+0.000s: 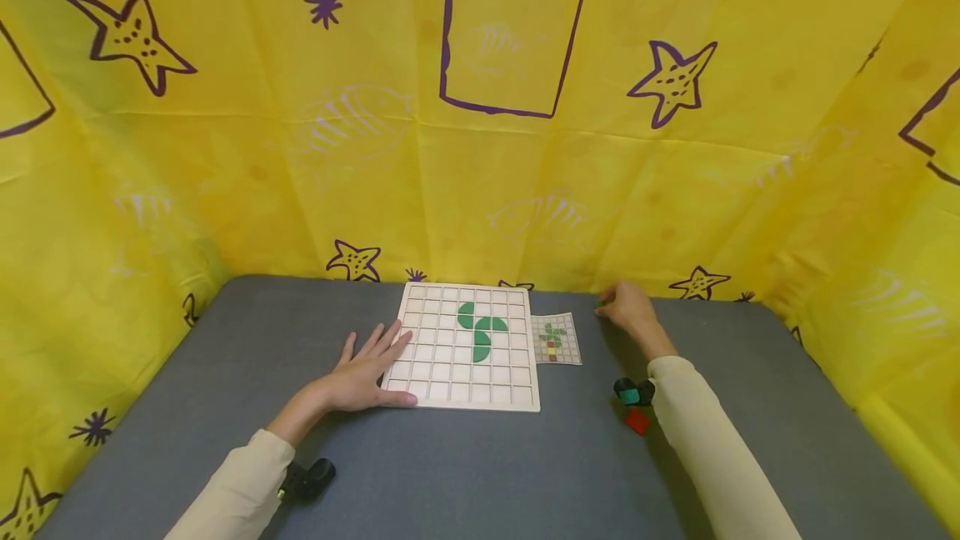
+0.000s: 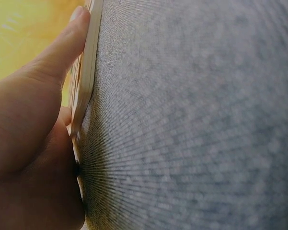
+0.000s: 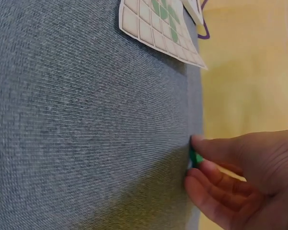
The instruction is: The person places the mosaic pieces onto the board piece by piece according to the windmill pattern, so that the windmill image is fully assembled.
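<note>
A pale wooden grid board [image 1: 442, 390] lies flat on the grey table, with several green rounded pieces [image 1: 482, 346] in its squares. My left hand [image 1: 367, 375] rests with spread fingers on the board's left edge, its thumb along the near edge. Beyond the board's right side, my right hand [image 1: 628, 307] pinches a small green piece [image 3: 197, 157] between thumb and fingers, close to the table surface. Fingers partly cover that piece, so its full outline is hidden. Between board and right hand lies a pattern card [image 1: 557, 354] printed with a grid and green, yellow and brown shapes.
A red piece [image 1: 637, 421] lies on the table [image 1: 480, 473] beside the right forearm. Dark wrist devices are strapped at both wrists, the right one with a teal patch [image 1: 630, 397]. A yellow printed cloth [image 1: 480, 173] stands behind the table and at both sides.
</note>
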`<move>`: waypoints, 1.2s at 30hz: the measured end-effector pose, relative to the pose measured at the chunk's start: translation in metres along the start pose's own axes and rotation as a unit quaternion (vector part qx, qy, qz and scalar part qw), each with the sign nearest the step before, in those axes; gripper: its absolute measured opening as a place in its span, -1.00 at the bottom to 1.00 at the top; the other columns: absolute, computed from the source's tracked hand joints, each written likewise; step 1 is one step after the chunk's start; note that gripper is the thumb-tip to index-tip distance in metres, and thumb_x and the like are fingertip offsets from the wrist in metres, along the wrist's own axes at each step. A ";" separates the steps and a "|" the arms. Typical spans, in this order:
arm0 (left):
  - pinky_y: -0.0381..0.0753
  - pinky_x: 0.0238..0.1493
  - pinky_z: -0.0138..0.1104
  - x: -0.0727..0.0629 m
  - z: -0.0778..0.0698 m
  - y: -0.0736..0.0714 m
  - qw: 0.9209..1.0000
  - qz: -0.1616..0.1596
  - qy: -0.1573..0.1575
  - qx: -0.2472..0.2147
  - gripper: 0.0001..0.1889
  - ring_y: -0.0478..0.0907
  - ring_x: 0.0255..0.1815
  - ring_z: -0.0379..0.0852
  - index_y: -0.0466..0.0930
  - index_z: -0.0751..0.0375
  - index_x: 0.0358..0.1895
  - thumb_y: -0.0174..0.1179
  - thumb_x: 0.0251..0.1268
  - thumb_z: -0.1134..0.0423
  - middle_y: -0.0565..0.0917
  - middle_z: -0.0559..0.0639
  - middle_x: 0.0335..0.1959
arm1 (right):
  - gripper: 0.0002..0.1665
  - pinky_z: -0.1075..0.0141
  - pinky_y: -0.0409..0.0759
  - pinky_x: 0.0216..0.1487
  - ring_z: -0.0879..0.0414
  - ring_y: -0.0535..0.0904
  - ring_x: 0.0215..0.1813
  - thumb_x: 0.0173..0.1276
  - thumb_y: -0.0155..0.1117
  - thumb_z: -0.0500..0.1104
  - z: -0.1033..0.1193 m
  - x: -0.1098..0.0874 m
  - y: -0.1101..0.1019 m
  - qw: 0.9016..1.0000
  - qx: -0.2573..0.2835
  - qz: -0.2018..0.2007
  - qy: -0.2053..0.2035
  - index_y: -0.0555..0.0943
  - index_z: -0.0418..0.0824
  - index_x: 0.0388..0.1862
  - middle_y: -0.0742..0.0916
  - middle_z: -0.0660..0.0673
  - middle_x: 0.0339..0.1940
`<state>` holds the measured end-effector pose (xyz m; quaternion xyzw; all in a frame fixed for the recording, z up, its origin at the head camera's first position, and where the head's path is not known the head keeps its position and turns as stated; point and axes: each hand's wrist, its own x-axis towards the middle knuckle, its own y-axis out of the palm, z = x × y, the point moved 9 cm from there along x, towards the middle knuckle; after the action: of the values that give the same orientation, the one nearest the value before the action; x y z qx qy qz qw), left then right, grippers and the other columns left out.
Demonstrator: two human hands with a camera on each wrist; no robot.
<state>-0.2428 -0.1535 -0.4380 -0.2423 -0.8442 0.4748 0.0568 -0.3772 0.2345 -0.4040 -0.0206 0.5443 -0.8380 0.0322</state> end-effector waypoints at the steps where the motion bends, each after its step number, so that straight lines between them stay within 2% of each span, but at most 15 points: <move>1: -0.57 0.32 0.33 0.000 0.000 0.001 1.000 0.000 0.000 0.000 0.13 -0.35 0.55 0.38 -0.08 0.26 0.57 0.27 0.12 -0.32 -0.23 0.28 0.59 | -0.66 -0.06 0.56 0.01 -0.27 0.62 -0.03 0.25 0.40 -0.20 -0.001 0.000 0.001 1.000 0.003 0.001 0.006 0.70 -0.43 -0.08 0.72 -0.37 -0.04; 4: -0.57 0.33 0.32 0.000 0.000 0.001 1.000 0.001 -0.003 0.001 0.13 -0.36 0.55 0.37 -0.08 0.24 0.57 0.27 0.11 -0.33 -0.23 0.26 0.59 | -0.58 -0.05 0.56 0.00 -0.26 0.62 -0.03 0.28 0.39 -0.16 -0.003 -0.002 0.002 1.000 0.003 0.006 0.020 0.67 -0.47 -0.03 0.71 -0.39 -0.02; 10: -0.55 0.33 0.33 -0.001 0.000 -0.002 1.000 0.000 -0.012 0.009 0.11 -0.35 0.56 0.35 -0.08 0.23 0.58 0.28 0.13 -0.30 -0.22 0.25 0.60 | -0.62 0.06 0.59 -0.21 -0.12 0.62 -0.25 0.21 0.45 -0.16 -0.002 -0.004 0.000 0.999 0.018 0.021 0.020 0.70 -0.46 -0.14 0.74 -0.34 -0.18; 17: -0.54 0.34 0.32 -0.001 -0.001 -0.003 1.000 -0.001 -0.010 0.015 0.10 -0.34 0.56 0.35 -0.08 0.22 0.58 0.27 0.14 -0.30 -0.21 0.25 0.60 | -0.70 0.07 0.59 -0.22 -0.12 0.62 -0.25 0.16 0.45 -0.27 0.003 -0.005 -0.002 0.999 0.039 0.014 -0.017 0.70 -0.43 -0.15 0.74 -0.31 -0.24; 24: -0.54 0.34 0.32 0.000 0.001 -0.001 1.000 0.004 -0.016 0.009 0.11 -0.34 0.56 0.35 -0.09 0.22 0.58 0.27 0.14 -0.30 -0.21 0.26 0.60 | -0.82 0.27 0.47 -0.38 0.01 0.54 -0.38 0.19 0.37 -0.33 0.010 -0.007 -0.007 0.997 0.064 0.011 -0.047 0.71 -0.44 -0.25 0.71 -0.20 -0.42; 29: -0.54 0.34 0.32 0.000 0.000 -0.001 1.000 0.004 -0.013 0.010 0.10 -0.35 0.56 0.35 -0.09 0.22 0.58 0.27 0.15 -0.30 -0.21 0.26 0.59 | -0.79 0.19 0.53 -0.27 -0.06 0.57 -0.30 0.20 0.36 -0.36 0.020 -0.009 -0.015 0.995 0.069 0.011 -0.078 0.69 -0.46 -0.20 0.70 -0.23 -0.38; 36: -0.54 0.33 0.33 0.000 -0.001 -0.002 1.000 0.003 -0.016 0.008 0.11 -0.35 0.56 0.35 -0.08 0.23 0.58 0.28 0.14 -0.30 -0.20 0.27 0.59 | -0.71 0.00 0.61 -0.10 -0.20 0.64 -0.10 0.28 0.36 -0.29 0.038 -0.011 -0.023 0.993 0.065 0.016 -0.094 0.68 -0.43 -0.06 0.74 -0.31 -0.18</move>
<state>-0.2428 -0.1533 -0.4357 -0.2365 -0.8405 0.4856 0.0437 -0.3643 0.2099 -0.3680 -0.0884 0.4831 -0.8655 0.0980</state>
